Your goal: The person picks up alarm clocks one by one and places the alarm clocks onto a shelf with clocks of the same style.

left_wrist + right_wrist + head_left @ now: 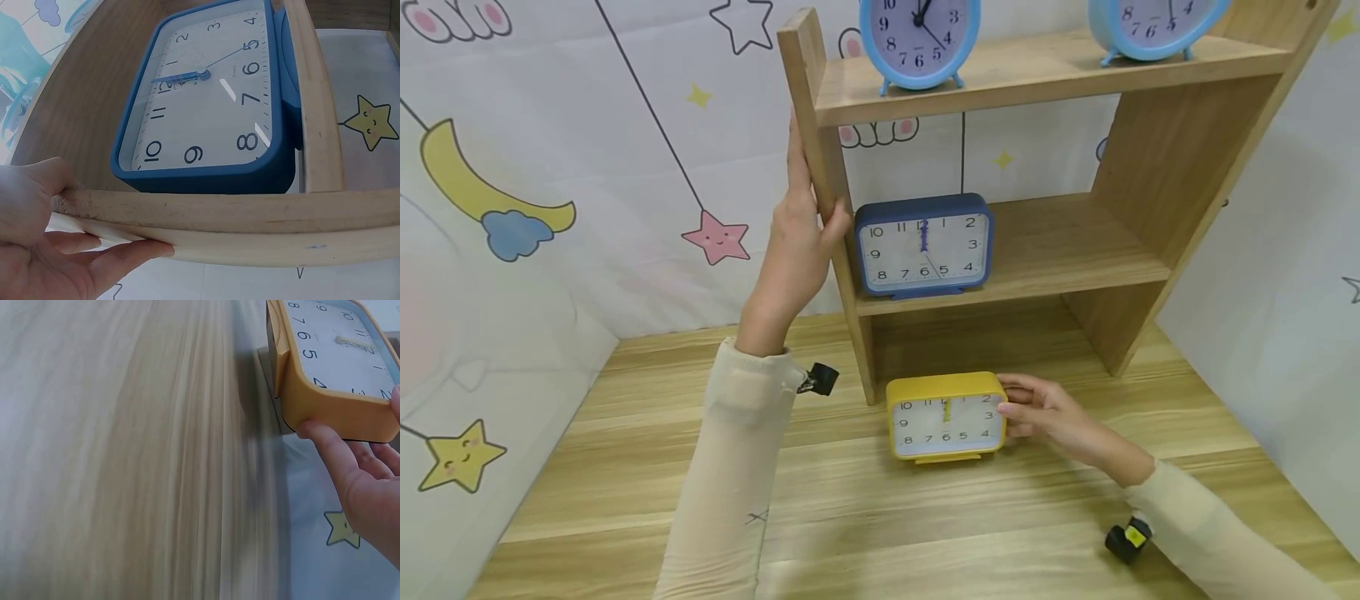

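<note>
My left hand (797, 250) grips the left side board of a wooden shelf unit (1075, 237), its thumb around the front edge and its fingers along the outer side. A dark blue rectangular alarm clock (958, 254) stands on the middle board just beside that hand; the left wrist view shows its face (212, 119) close up. Low down, at the front of the bottom opening, is a yellow rectangular alarm clock (947, 387). My right hand (1060, 421) holds it by its right end, thumb at the front and fingers on the side and behind (337, 412).
Two light blue round clocks stand on the upper board, one at the left (917, 46) and one at the right (1153, 25). The unit rests on a wood-grain table (820, 517). White cloth walls (625, 208) with cartoon stars enclose the back and sides.
</note>
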The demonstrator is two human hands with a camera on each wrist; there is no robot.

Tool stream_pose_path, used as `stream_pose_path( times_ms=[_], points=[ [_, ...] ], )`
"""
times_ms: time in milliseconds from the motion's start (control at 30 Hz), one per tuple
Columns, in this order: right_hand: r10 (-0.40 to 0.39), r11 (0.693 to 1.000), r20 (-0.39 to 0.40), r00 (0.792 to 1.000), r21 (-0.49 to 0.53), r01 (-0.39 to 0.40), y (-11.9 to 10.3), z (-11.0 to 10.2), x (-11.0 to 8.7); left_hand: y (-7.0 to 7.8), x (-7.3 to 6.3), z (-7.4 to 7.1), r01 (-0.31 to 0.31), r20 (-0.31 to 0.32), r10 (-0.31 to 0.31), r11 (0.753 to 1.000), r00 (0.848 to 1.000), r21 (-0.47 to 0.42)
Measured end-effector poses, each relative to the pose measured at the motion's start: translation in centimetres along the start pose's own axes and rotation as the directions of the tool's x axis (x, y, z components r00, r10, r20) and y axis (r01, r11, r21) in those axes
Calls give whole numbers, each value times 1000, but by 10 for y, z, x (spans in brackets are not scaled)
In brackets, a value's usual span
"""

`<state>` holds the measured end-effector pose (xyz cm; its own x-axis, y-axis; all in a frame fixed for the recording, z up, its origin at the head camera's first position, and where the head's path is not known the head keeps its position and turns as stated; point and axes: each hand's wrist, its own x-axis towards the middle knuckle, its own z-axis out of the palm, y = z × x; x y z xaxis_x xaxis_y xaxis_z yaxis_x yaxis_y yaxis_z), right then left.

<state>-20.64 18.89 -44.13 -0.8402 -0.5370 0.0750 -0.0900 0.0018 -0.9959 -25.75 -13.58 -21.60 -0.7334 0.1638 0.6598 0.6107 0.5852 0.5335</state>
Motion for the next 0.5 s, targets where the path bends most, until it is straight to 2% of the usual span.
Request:
stream_pose_path(
  times_ms=[333,500],
  points=[
    [-42,997,-26,999,-67,40,-5,-21,-17,0,-1,0,5,-8,-5,1000,1000,6],
    [-46,997,-44,998,-64,43,-8,-30,-27,0,0,0,1,-11,-1,1000,1000,6]
  ],
)
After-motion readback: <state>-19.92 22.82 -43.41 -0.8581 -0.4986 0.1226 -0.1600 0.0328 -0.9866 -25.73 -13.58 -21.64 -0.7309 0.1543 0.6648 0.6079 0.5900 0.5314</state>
